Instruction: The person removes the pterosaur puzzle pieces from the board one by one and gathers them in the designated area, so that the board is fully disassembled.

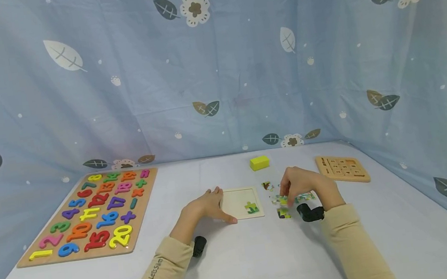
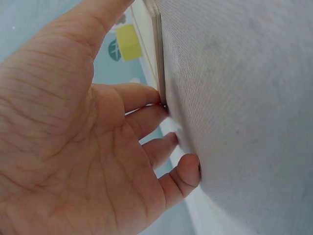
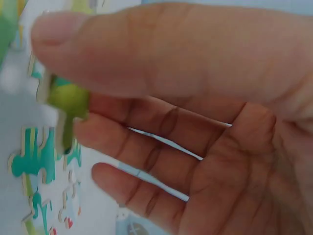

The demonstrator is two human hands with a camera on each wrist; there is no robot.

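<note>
My left hand (image 1: 209,207) is spread along the left side of a pale wooden puzzle tray (image 1: 235,203), its thumb by the near edge. In the left wrist view its fairly straight fingers touch the side of the tray. One green jigsaw piece (image 1: 252,208) lies in the tray's near right corner. Between thumb and fingers, my right hand (image 1: 300,182) pinches a yellow-green jigsaw piece (image 3: 68,100), partly covered by the thumb. Under and around that hand lie several loose pieces, among them a teal one (image 3: 36,155) and a green and dark one (image 1: 283,213).
A board of coloured numbers (image 1: 89,213) lies at the left. Behind the tray stands a yellow block (image 1: 259,163). A wooden number board (image 1: 343,169) is at the back right, and a patterned blue curtain (image 1: 214,65) hangs behind the white table (image 1: 240,264).
</note>
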